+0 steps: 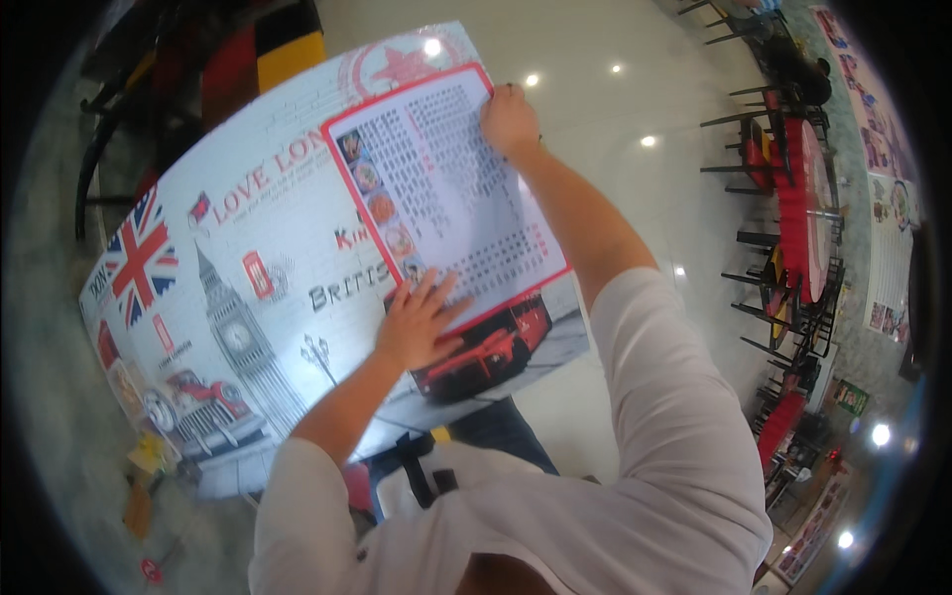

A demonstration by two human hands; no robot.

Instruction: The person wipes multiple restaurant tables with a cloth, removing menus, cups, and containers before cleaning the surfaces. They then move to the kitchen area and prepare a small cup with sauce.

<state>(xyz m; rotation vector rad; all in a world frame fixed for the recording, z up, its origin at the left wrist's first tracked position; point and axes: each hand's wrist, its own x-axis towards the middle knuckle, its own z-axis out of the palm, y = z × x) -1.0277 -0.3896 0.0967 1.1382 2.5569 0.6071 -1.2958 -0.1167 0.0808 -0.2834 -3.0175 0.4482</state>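
Observation:
A red-bordered menu sheet (476, 186) lies at an angle on the tabletop (245, 178), which carries a London-themed print. Rows of writing fill the sheet, and small food photos run down its left side. My right hand (512, 119) grips its far right edge near the corner, with the fingers curled. At the near left corner, my left hand (420, 323) rests palm down with its fingers spread, partly over the red border and partly over the table. The sheet hides some of the printed lettering and part of a printed red car (483, 349).
A red, black and yellow chair (290, 52) stands beyond the table's far edge. Off to the right are a round table with a red cloth (796, 208) and several black-legged chairs (758, 260). Posters (889, 245) hang on the right wall. Glossy floor tiles (632, 97) reflect ceiling lights.

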